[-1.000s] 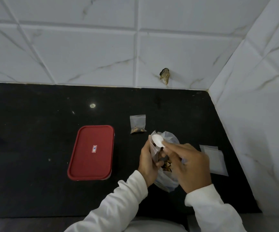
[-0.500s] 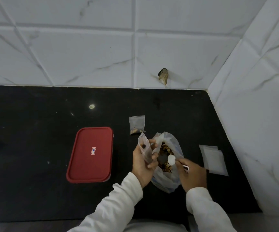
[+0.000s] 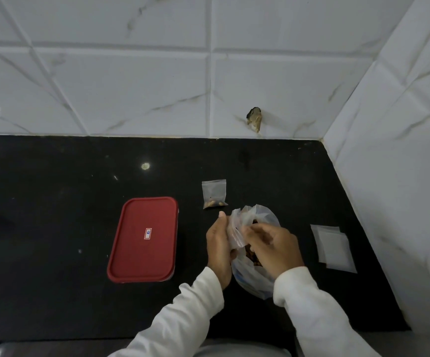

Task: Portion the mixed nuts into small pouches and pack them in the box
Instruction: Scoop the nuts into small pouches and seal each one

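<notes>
Since half a second ago the right hand (image 3: 275, 246) has risen from the bag of mixed nuts (image 3: 257, 282) to the mouth of the small pouch (image 3: 234, 234), and the white spoon no longer shows. The left hand (image 3: 217, 243) grips that pouch at centre-right. The right fingers curl beside it, on what I cannot tell. Open black counter (image 3: 54, 202) spreads left of the lidded red box (image 3: 143, 239). Empty pouches (image 3: 333, 247) lie near the right wall, and a filled pouch (image 3: 214, 194) lies above the hands.
</notes>
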Available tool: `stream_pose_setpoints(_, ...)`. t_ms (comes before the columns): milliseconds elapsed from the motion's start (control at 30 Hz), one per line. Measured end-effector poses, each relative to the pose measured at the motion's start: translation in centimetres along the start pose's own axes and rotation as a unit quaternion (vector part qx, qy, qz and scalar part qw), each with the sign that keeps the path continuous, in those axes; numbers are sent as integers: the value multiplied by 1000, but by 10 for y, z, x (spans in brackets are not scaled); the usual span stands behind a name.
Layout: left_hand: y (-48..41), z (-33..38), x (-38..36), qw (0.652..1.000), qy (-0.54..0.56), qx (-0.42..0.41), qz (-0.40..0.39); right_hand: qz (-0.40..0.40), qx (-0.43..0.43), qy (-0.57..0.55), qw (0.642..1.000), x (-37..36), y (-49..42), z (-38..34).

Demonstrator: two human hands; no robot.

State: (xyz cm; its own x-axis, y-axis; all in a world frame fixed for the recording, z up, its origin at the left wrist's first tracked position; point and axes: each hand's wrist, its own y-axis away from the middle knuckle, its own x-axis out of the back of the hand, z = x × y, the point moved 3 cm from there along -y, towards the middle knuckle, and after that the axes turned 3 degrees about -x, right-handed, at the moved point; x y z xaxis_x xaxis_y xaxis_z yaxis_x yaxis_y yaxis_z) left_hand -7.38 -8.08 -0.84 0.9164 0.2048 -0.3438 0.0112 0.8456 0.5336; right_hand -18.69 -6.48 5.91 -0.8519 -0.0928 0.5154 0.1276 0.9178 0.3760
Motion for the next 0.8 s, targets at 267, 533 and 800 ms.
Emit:
stream_pose_setpoints(267, 4, 15, 2, 993, -1, -113, 31, 134, 156, 178, 962, 16, 14, -27)
stream_pose_setpoints(533, 0, 23, 12, 982, -48, -182, -28, 105, 126, 79, 983, 32, 8, -38)
stream_pose_setpoints(800, 16, 34, 11, 980, -36, -191, 30, 52, 44, -95, 993, 15, 6, -9)
